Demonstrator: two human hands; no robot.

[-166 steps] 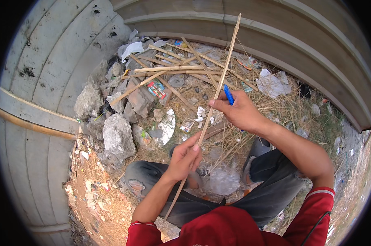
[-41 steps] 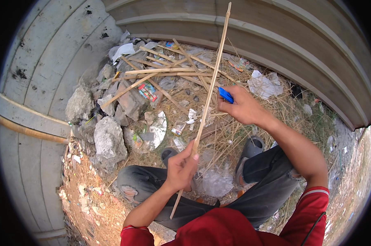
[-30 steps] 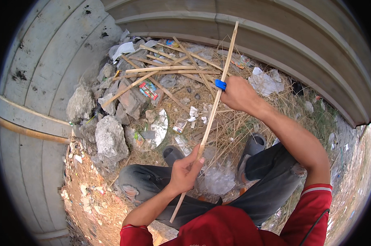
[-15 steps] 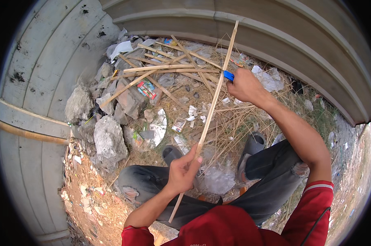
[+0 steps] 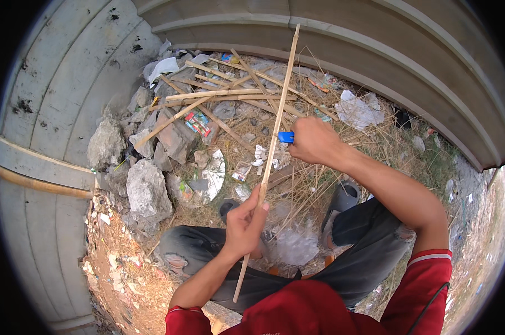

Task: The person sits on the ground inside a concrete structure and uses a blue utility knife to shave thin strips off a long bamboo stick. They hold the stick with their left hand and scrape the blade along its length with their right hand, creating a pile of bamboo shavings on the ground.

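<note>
A long, pale bamboo strip (image 5: pixel 279 114) slants up and away in front of me, its lower end between my thighs. My left hand (image 5: pixel 244 226) is closed around its lower part, thumb along the strip. My right hand (image 5: pixel 315 140) makes a fist round a blue tool (image 5: pixel 286 137) that looks like a utility knife; most of it is hidden in the fingers. The blue end meets or nearly meets the strip's right edge around mid-length. No blade can be made out.
Several more bamboo strips (image 5: pixel 230 94) lie crossed on rubble and litter beyond my hands. Grey rocks (image 5: pixel 147 188) sit at left. Corrugated metal sheets (image 5: pixel 369 42) wall off the far side and left. My sandalled feet stand among dry grass and a clear plastic bag (image 5: pixel 298 244).
My right hand has drawn the blue tool toward me and left along the strip. The strip's far end has swung left, while my left hand keeps its grip, shifting slightly.
</note>
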